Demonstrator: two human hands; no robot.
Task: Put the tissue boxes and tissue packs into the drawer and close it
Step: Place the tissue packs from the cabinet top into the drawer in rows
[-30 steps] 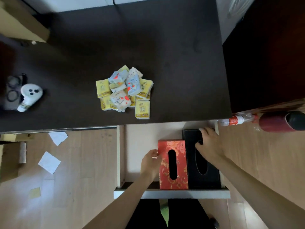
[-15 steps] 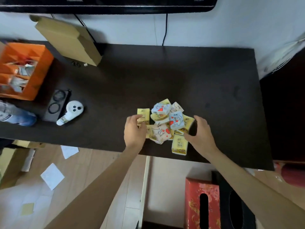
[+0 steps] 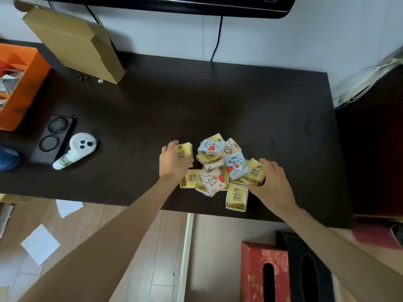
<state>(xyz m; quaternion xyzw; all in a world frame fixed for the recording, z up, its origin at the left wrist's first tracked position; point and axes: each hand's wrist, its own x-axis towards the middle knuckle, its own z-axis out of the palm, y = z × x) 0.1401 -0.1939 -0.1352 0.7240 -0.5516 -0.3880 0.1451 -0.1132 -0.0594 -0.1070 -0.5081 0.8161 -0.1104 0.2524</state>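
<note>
Red tissue box [image 3: 265, 272] and black tissue box [image 3: 307, 271] sit in the open drawer [image 3: 216, 247]; left hand [image 3: 173, 162] grips a yellow tissue pack [image 3: 184, 150], right hand [image 3: 273, 182] another [image 3: 255, 174]; the pile [image 3: 218, 168] remains on the tabletop [image 3: 218, 101].

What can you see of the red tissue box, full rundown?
The red tissue box has a gold floral pattern and a dark oval slot in its top face; its material looks like fabric or printed card, hard to tell. It lies flat, slot up, in the open drawer below the desk edge, flush against the black tissue box on its right. Its near end is cut off by the frame. Neither hand touches it.
</note>
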